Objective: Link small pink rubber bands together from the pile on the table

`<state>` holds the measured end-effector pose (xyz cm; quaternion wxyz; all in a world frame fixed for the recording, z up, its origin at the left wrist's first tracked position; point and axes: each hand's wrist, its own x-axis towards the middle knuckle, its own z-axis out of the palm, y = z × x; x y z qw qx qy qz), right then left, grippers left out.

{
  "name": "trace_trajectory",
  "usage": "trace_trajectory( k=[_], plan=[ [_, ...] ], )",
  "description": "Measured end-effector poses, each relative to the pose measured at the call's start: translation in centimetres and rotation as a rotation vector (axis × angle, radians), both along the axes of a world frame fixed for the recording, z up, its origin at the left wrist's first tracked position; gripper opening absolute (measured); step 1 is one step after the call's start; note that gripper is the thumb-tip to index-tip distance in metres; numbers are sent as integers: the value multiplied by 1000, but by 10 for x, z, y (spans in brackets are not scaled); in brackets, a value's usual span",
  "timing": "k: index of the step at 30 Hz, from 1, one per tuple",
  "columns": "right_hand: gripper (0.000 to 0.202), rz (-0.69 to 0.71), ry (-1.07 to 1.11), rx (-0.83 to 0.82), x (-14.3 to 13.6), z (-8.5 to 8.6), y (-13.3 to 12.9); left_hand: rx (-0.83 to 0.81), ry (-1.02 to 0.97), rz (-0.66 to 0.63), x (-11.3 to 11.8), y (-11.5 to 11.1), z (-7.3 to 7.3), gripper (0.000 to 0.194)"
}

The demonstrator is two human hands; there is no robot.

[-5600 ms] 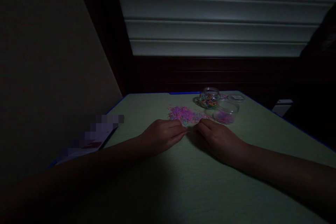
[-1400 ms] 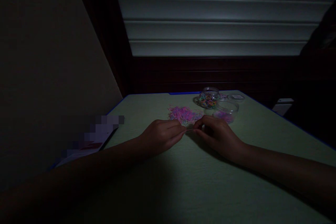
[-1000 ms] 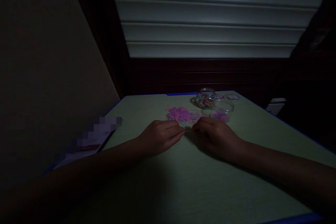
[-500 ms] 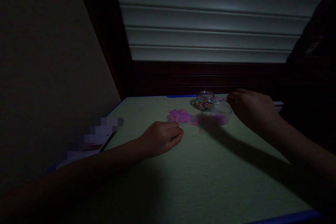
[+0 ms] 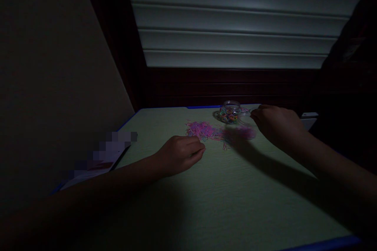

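Note:
My left hand [image 5: 182, 155] rests low over the table, thumb and fingers pinched together; whatever lies between the fingertips is too small to make out. Just beyond it spreads a pile of small pink and purple elastic bands [image 5: 202, 129]. My right hand [image 5: 273, 121] is raised at the right, its fingers closed in a pinch at the rim of a clear round container [image 5: 246, 119]. Pink bands show at the lower part of that container, partly in shadow. What the right fingertips hold is hidden. Behind stands an open clear jar [image 5: 230, 113] with multicoloured bands inside.
The pale green tabletop [image 5: 224, 200] has a blue edge. A few loose bands [image 5: 225, 146] lie in front of the pile. Printed paper or a booklet [image 5: 108, 157] sits at the left edge. A wall and a slatted panel [image 5: 232, 27] stand close by; the light is dim.
My right hand has moved slightly left and down, closer over the round container's rim. My left hand stays in nearly the same place, still pinched.

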<state>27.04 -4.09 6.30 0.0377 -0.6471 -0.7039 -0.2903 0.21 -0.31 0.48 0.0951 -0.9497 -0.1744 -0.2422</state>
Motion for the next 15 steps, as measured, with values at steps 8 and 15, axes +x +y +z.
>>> trace_trajectory(
  k=[8,15],
  plan=[
    [26,236,16,80,-20,-3,-7,0,13,1,0,1,-1,19],
    [19,478,52,-160,-34,-24,-6,-3,13,11,0,0,0,20]
  ],
)
